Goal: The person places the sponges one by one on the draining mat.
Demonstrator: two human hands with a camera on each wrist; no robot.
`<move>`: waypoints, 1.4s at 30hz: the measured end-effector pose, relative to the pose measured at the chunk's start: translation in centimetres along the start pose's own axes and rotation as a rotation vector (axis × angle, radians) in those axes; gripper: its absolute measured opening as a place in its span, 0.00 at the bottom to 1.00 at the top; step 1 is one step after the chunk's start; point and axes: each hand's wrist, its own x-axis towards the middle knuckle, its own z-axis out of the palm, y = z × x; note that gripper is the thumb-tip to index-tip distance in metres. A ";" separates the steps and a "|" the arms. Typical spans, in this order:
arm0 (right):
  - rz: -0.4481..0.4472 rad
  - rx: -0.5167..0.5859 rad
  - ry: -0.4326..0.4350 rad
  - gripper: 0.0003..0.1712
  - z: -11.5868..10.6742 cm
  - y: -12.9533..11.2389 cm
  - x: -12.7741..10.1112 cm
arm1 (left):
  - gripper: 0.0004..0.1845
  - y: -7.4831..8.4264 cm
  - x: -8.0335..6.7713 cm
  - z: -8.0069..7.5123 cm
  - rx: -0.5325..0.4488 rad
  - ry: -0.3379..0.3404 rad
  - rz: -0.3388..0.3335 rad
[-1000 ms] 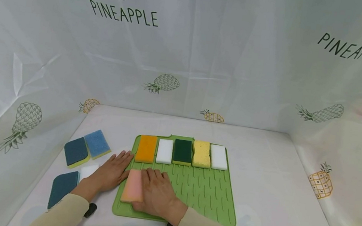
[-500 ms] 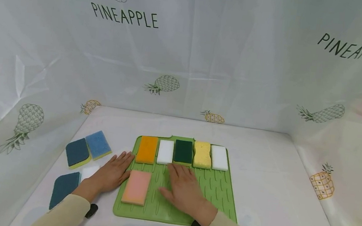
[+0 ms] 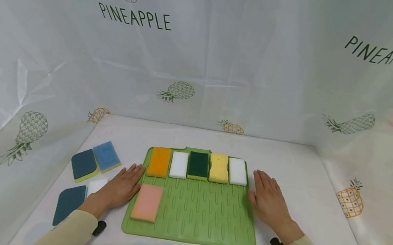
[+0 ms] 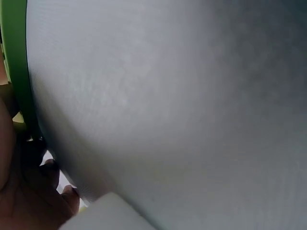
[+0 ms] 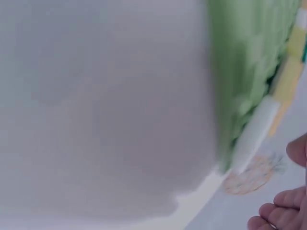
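A green ribbed mat lies in the middle of the white table. Along its far edge stand an orange sponge, a white sponge, a dark green sponge, a yellow sponge and another white sponge. A pink sponge lies flat at the mat's near left. My left hand rests flat on the table beside the mat's left edge, holding nothing. My right hand lies flat at the mat's right edge, fingers straight. The mat's green edge shows in the left wrist view, and the mat appears blurred in the right wrist view.
Left of the mat lie a dark blue sponge, a light blue sponge, another dark blue sponge and a small white sponge beside my left wrist. White pineapple-print cloth walls enclose the table on three sides.
My right hand let go of the pink sponge, left it on the mat's near left and slid across to the mat's right edge. The left hand has stayed in place.
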 end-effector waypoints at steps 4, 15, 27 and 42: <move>0.040 -0.002 -0.166 0.37 0.4 1.0 -0.8 | 0.32 0.1 -0.1 -0.1 -0.004 0.001 -0.008; -0.002 0.021 -0.316 0.37 1.6 1.2 -1.5 | 0.31 0.6 -0.1 0.1 -0.039 0.015 -0.020; -0.090 -0.063 -0.350 0.39 1.8 2.2 -1.6 | 0.30 0.7 0.0 0.3 0.026 0.000 -0.042; -0.142 -0.113 -0.331 0.41 2.2 2.8 -1.2 | 0.26 -1.7 -0.6 -3.1 0.141 0.236 -0.099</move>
